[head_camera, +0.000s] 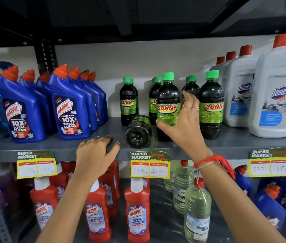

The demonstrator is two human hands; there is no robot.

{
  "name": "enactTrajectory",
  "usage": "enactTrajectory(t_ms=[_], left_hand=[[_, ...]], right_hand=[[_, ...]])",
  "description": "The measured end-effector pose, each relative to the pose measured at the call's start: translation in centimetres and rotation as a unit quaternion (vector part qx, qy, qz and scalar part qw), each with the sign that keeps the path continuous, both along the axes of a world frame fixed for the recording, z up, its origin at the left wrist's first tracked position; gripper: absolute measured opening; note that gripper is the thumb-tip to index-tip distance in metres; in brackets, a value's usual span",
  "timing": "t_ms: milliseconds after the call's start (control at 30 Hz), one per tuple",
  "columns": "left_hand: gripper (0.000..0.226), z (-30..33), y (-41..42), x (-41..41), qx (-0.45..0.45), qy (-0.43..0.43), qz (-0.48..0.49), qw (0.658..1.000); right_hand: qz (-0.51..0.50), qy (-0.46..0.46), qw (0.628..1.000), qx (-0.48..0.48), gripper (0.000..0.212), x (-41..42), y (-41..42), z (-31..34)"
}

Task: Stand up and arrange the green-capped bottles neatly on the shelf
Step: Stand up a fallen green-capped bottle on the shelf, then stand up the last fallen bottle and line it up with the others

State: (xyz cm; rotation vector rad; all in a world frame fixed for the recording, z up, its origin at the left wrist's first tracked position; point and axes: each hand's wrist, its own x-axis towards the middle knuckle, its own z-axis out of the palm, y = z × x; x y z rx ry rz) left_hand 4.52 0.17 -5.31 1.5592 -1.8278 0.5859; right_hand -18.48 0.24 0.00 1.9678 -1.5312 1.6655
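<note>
Grey metal shelf (243, 146) in a shop carries dark Sunny bottles with green caps and green labels, most upright between blue Harpic bottles (65, 106) and white Domex jugs (277, 95), while one fallen bottle (138, 131) lies on its side, base towards the camera. The right hand (184, 127) wraps the front upright bottle (168, 106) at its label, thumb on the near side, fingers reaching behind. The left hand (95, 151) rests loose and flat on the shelf edge, gripping nothing, just left of the fallen bottle.
</note>
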Motion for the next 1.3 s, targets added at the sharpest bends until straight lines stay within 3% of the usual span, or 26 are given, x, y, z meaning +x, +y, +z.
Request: enactTrajectory(t_ms=[67, 167, 367, 533, 667, 800, 900, 1067, 1300], left_hand=[[0.060, 0.3, 0.2, 0.6, 0.002, 0.002, 0.008, 1.000], [0.060, 0.6, 0.8, 1.8, -0.007, 0.006, -0.001, 1.000], [0.063, -0.5, 0.6, 2.8, 0.004, -0.009, -0.030, 0.999], [0.058, -0.9, 0.4, 2.9, -0.005, -0.008, -0.024, 1.000], [0.058, -1.0, 0.3, 2.9, -0.007, 0.001, -0.031, 0.999], [0.057, -1.1, 0.2, 3.0, -0.012, 0.014, -0.046, 0.999], [0.054, -1.2, 0.2, 3.1, -0.019, 0.013, -0.048, 0.999], [0.054, -1.2, 0.1, 3.0, -0.022, 0.013, -0.048, 0.999], [0.055, -1.2, 0.2, 3.1, -0.026, 0.009, -0.050, 0.998]], right_hand=[[-0.023, 0.013, 0.997, -0.070, 0.086, 1.0, 1.3, 0.4], [-0.015, 0.062, 0.993, -0.099, 0.069, 3.0, 2.0, 1.9], [-0.053, 0.258, 0.958, 0.112, 0.049, 8.1, 0.0, 4.8], [-0.116, 0.353, 0.887, 0.274, 0.035, 11.1, -2.4, 6.4], [-0.145, 0.381, 0.842, 0.353, 0.036, 12.3, -4.0, 7.1], [-0.179, 0.381, 0.825, 0.377, 0.037, 12.8, -4.4, 6.7], [-0.181, 0.333, 0.849, 0.367, 0.029, 12.3, -4.3, 5.9], [-0.209, 0.273, 0.897, 0.278, 0.063, 11.2, -2.7, 6.2], [-0.164, 0.087, 0.979, 0.079, 0.069, 11.6, -1.1, 6.2]])
